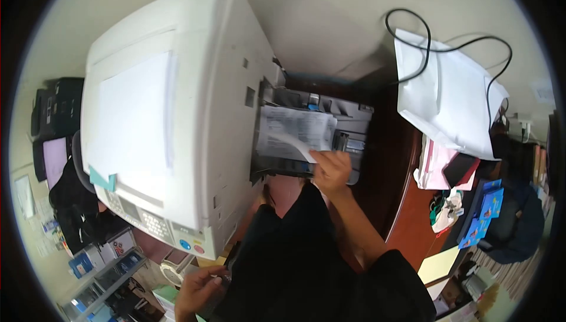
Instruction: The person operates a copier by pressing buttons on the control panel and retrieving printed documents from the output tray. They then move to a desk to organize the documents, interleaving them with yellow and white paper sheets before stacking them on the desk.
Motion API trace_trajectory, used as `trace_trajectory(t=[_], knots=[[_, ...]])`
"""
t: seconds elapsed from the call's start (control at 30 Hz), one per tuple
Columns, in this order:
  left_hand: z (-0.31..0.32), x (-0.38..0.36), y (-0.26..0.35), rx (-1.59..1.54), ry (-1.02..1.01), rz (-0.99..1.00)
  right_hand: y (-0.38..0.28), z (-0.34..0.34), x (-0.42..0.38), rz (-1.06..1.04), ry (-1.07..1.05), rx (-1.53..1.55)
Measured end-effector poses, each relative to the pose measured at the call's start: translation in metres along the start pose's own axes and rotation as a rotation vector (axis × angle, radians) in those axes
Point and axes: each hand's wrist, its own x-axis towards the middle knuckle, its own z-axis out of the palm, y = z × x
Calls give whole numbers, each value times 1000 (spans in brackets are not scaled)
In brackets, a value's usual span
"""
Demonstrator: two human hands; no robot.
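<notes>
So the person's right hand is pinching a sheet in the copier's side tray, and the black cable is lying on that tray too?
Not the cable. The head view shows the black cable lying on the white bag, away from the side tray. The right hand does pinch the sheet in the copier's tray.

A head-worn fisheye camera looks steeply down over a white copier (171,116).

The single close view faces forward and down, copier at left, its side tray (318,133) at centre, the desk's (407,204) curved edge at right.
</notes>
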Motion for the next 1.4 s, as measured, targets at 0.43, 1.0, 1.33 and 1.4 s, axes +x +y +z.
trace_trajectory(t=[0.43, 1.0, 1.33, 1.4], knots=[[-46, -11, 69, 210, 803, 1137, -159, -135, 275, 17, -119, 787], [-125, 100, 130, 1183, 525, 1368, -244, 92, 228, 143, -129, 289], [-124, 107, 136, 1000, 430, 1337, -270, 38, 120, 614, -429, 934], [-122, 95, 146, 897, 350, 1170, -284, 44, 111, 546, -360, 884]])
